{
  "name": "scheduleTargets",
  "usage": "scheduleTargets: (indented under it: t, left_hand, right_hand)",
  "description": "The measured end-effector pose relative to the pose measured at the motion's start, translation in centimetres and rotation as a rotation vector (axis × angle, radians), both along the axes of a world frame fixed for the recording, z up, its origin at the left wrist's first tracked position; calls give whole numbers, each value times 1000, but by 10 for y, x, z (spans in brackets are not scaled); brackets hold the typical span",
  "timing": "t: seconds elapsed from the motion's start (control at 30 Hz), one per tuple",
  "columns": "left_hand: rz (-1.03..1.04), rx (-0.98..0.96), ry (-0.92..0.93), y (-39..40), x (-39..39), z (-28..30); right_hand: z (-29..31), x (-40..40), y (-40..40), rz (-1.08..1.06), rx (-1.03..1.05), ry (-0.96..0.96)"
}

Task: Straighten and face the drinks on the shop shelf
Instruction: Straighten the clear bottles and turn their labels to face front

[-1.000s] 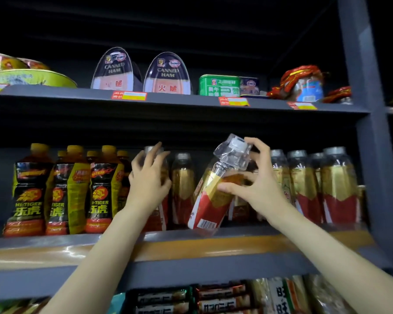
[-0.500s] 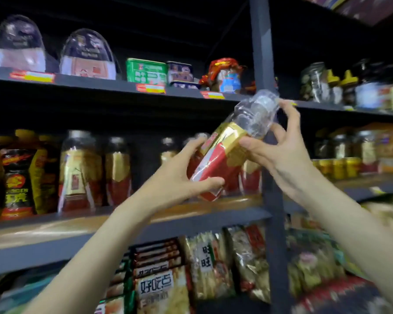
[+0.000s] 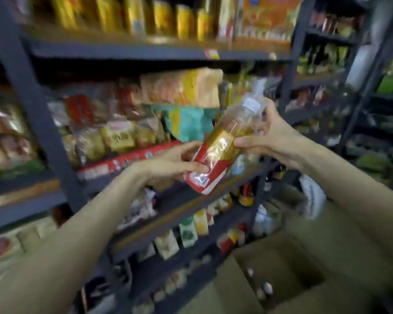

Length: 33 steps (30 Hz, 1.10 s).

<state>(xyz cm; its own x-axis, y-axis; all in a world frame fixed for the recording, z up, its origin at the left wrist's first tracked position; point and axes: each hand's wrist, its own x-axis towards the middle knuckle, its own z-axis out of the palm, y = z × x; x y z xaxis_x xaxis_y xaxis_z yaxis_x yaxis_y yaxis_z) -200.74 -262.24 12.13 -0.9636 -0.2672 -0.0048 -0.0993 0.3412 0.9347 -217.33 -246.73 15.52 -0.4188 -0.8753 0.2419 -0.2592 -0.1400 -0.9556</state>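
We held a clear plastic drink bottle with a red and gold label (image 3: 220, 152) tilted in mid-air, off the dark metal shelf (image 3: 159, 53). Our left hand (image 3: 175, 163) gripped its red base; our right hand (image 3: 273, 138) gripped its neck. An open brown cardboard box (image 3: 279, 264) sat near right.

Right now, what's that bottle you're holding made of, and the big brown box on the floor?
The bottle looks like clear plastic or glass, since light shines through its top; blur leaves that open. A glossy red and gold film wrap covers its body. The box looks like plain matte cardboard: dull brown, with open flaps.
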Motion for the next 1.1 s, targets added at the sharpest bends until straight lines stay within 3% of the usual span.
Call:
scheduleTargets:
  t: [0.13,0.2,0.4,0.63,0.73,0.9,1.1]
  left_hand:
    - [-92,348,-291,2,-97,-110]
    - [-108,417,-376,3,-140,-166]
    - [34,139,-568,-15,-254,-355]
    - [151,-102,-702,-31,-347,-554]
    - [146,-169,-708,-29,-385,-646]
    - [211,-78,-694,-21,-444,-792]
    - [153,-153,-731,-16,-458,-878]
  right_hand:
    - [-108,-78,14,-130,125,-86]
    - [-167,-114,15,-181,164,-8]
    - [-357,-221,6,-353,375,180]
    - [-583,-321,-9,-724,712,85]
    - [-685,-359,-19,-735,767,128]
    - [-845,-404,-39,-662,865,136]
    - [-974,-409,-47,-595,961,123]
